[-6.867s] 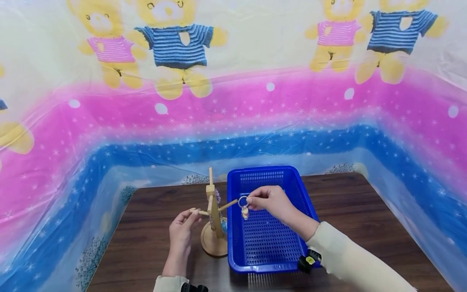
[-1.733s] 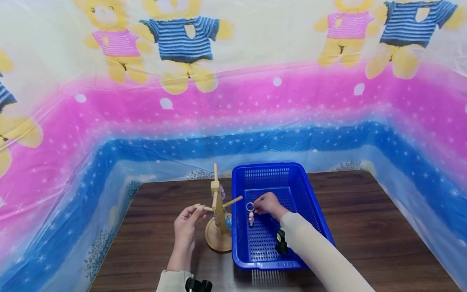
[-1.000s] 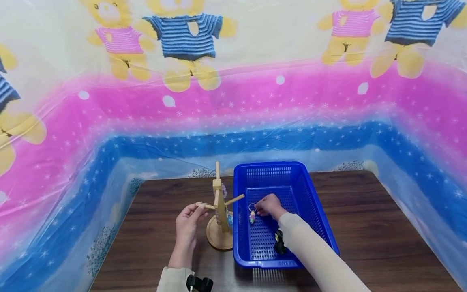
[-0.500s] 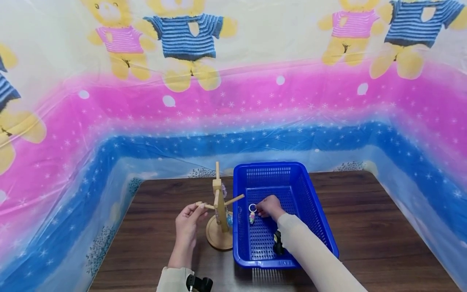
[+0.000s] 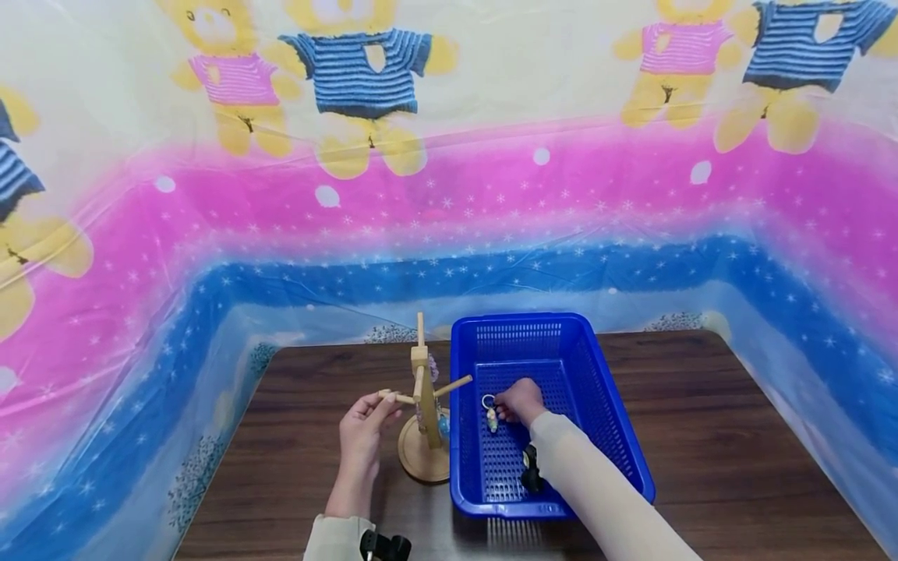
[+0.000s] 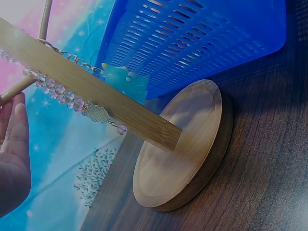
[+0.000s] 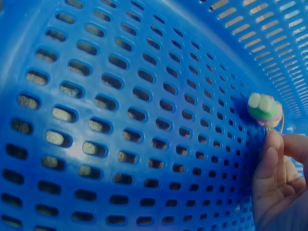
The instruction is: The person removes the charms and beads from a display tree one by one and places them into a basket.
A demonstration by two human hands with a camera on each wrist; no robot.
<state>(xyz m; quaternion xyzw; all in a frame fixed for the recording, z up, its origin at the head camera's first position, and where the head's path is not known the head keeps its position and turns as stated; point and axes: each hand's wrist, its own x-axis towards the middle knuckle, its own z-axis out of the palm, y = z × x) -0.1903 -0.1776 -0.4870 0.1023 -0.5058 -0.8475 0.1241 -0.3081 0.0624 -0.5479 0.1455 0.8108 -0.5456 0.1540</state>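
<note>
My left hand (image 5: 361, 436) pinches the end of a peg on the wooden stand (image 5: 428, 409), left of the basket. My right hand (image 5: 522, 401) holds a keychain (image 5: 492, 421) by its ring, down inside the blue basket (image 5: 550, 510). In the right wrist view the keychain's figure (image 7: 263, 108) is green, pink and white, close to the basket floor, with thumb and fingertip on the ring. The left wrist view shows a pink beaded strand (image 6: 57, 91) and a turquoise charm (image 6: 126, 82) on a chain hanging at the stand's post.
The stand's round base (image 6: 183, 144) is on the dark wooden table (image 5: 737, 436), right beside the basket. One bare peg (image 5: 454, 385) reaches over the basket's left rim. A cloth printed with bears (image 5: 365, 78) hangs behind and around the table.
Since the oldest frame, my right hand has carried the keychain from the right peg's tip down into the basket. Over the last second it sinks slightly and the figure turns. The left hand keeps its grip.
</note>
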